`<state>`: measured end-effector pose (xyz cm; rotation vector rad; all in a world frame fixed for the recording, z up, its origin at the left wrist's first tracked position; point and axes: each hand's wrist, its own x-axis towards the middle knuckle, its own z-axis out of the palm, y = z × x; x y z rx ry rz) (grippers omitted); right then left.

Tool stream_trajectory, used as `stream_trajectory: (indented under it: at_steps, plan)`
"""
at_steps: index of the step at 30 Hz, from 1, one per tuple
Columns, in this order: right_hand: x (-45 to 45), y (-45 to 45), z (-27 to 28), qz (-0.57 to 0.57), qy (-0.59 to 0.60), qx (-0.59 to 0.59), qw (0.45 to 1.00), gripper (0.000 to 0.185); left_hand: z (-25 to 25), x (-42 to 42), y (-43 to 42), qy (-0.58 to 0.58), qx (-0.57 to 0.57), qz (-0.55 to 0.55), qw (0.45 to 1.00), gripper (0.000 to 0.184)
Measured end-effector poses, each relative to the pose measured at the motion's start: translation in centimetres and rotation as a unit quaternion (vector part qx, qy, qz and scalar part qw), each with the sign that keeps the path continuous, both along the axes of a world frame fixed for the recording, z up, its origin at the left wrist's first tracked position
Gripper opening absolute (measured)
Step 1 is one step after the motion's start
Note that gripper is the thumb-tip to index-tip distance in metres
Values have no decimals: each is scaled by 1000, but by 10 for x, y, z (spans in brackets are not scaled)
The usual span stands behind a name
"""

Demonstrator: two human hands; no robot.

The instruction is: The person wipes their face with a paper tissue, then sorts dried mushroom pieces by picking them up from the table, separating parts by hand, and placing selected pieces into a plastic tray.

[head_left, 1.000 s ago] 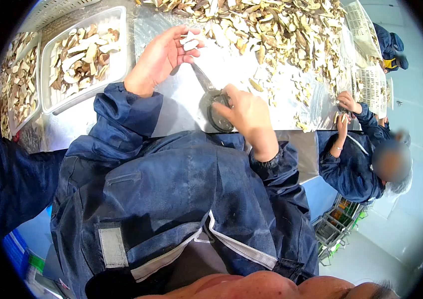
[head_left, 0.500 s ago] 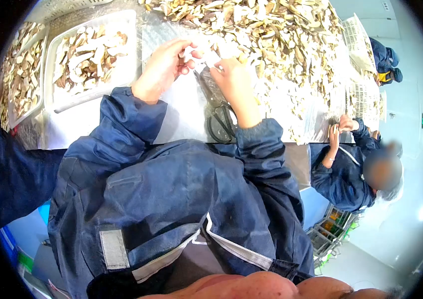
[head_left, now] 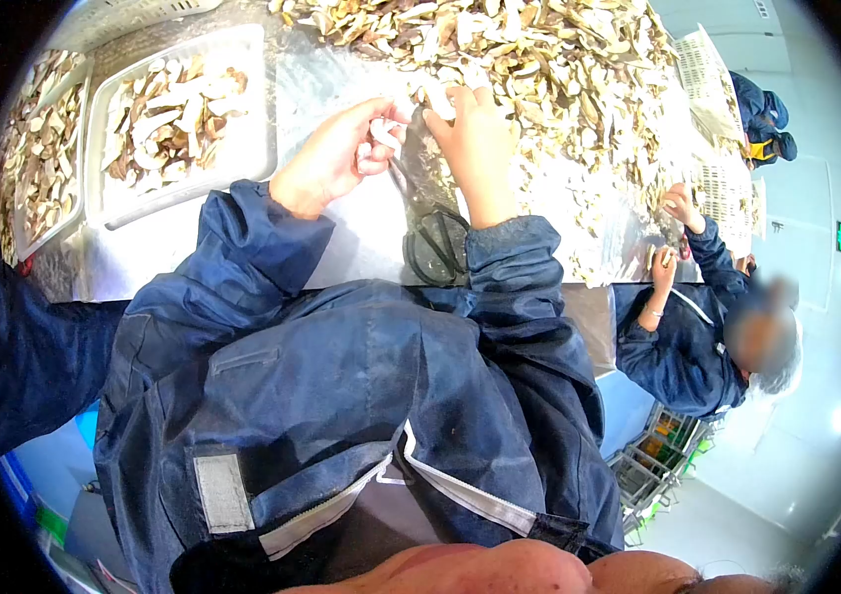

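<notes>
Pale mushroom slices (head_left: 384, 135) are held in the curled fingers of my left hand (head_left: 336, 153), raised over the table's near side. My right hand (head_left: 480, 144) is at the near edge of the mushroom pile (head_left: 559, 84), thumb and fingers closed around a whitish mushroom slice (head_left: 437, 100). Between my wrists lies a pair of scissors with black handles (head_left: 434, 247), its blades pointing away from me and partly hidden. To the left of my left hand, a white plastic tray (head_left: 270, 119) holds more sliced mushrooms.
Another tray of slices (head_left: 49, 163) stands at far left, beside a person's dark sleeve (head_left: 29, 327). White crates (head_left: 708, 84) line the table's right end. A co-worker (head_left: 683, 342) handles slices at right, and another person (head_left: 762, 114) is farther back.
My right hand has moved up and slightly right, away from my left hand, to the pile's edge. My left hand has lowered slightly with its slices. The co-worker's hands have moved apart.
</notes>
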<state>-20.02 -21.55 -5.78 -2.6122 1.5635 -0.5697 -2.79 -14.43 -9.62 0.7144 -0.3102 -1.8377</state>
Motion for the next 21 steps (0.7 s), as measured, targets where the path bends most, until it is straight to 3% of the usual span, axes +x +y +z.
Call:
stream_trajectory:
  at_steps: [6, 9, 12, 15, 19, 21]
  plan:
    - [-5, 14, -9, 45, -51, -8, 998, 29, 2, 2, 1, -29, -8, 60, 998, 23]
    - [-17, 14, -20, 31, -145, 128, 981, 27, 4, 5, 1, -6, -13, 81, 997, 21]
    - [-25, 15, -14, -53, -247, 257, 933, 26, -2, 7, -2, 30, -13, 97, 995, 20]
    - [-24, 18, -10, -9, -193, 164, 967, 26, -2, 5, -3, 32, 0, 111, 993, 19]
    - [-28, 18, 0, -45, -260, 158, 951, 20, 7, 3, -2, -10, 20, 129, 991, 19]
    - [-34, 21, 2, -34, -205, 96, 973, 18, 3, 4, -2, -15, 5, 117, 993, 19]
